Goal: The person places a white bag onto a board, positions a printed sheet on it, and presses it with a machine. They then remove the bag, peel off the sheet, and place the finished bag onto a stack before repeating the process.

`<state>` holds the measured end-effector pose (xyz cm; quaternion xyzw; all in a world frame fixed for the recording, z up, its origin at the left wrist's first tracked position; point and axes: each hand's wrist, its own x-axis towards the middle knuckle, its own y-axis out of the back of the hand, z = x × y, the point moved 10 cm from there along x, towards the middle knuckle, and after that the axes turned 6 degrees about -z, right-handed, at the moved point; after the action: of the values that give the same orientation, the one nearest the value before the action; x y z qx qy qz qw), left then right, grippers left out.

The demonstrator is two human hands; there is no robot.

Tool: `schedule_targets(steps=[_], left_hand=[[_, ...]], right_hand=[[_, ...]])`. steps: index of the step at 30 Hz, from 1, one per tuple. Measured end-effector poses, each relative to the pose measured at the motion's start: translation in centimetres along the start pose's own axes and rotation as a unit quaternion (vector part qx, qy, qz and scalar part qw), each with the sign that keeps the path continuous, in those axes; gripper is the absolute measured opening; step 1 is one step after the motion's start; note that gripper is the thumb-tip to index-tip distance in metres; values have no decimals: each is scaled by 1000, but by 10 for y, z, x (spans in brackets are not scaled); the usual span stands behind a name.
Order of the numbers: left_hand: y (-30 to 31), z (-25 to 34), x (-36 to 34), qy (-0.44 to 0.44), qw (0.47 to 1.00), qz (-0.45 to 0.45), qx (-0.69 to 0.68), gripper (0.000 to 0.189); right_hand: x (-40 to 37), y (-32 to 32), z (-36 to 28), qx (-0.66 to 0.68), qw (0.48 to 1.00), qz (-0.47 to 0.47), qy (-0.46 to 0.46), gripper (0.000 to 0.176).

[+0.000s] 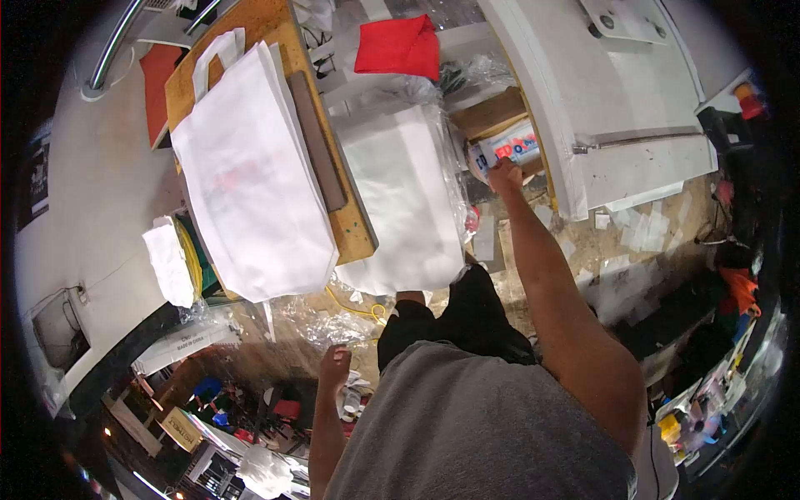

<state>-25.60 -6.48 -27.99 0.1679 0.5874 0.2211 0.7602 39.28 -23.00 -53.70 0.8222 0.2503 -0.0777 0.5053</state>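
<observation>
My right hand [504,177] reaches to a printed white bag [518,145] with red and blue lettering, which lies in an open cardboard box [493,115]. Its fingers are closed at the bag's near edge. Down by my side hangs my left hand [335,367], fingers curled, with nothing visible in it. In front of me a pile of white tote bags [250,179] with a handle loop lies on a wooden board [354,225]. Beside the board is another stack of white fabric bags [400,200], partly wrapped in clear plastic.
A folded red cloth [398,46] lies beyond the white stack. To the right stands a white machine table [617,100]. Paper scraps [646,229] and clear plastic [321,321] litter the floor. A folded white bundle [169,262] sits at the board's left.
</observation>
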Motion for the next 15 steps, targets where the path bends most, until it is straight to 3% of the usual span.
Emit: schedule_targets(steps=[4,6,7,9,15], left_hand=[[-8,16,22,-56,998,-3,-9,35],[-8,21,29,-62,998,-8,-3,35],[-6,30,28,-63,998,-16,-11,35],[-5,34,28,-63,998,-24,-18,35],[1,41,31,-108,994,-25,4,36]], right_hand=[[4,4,11,21,998,22,63,24],[14,-20,23,-58,992,-47,104,27],[10,-10,17,-59,992,-47,104,27],[8,-8,38,86,990,-107,-20,30],[-10,31,22,187,982,-34,7,35]])
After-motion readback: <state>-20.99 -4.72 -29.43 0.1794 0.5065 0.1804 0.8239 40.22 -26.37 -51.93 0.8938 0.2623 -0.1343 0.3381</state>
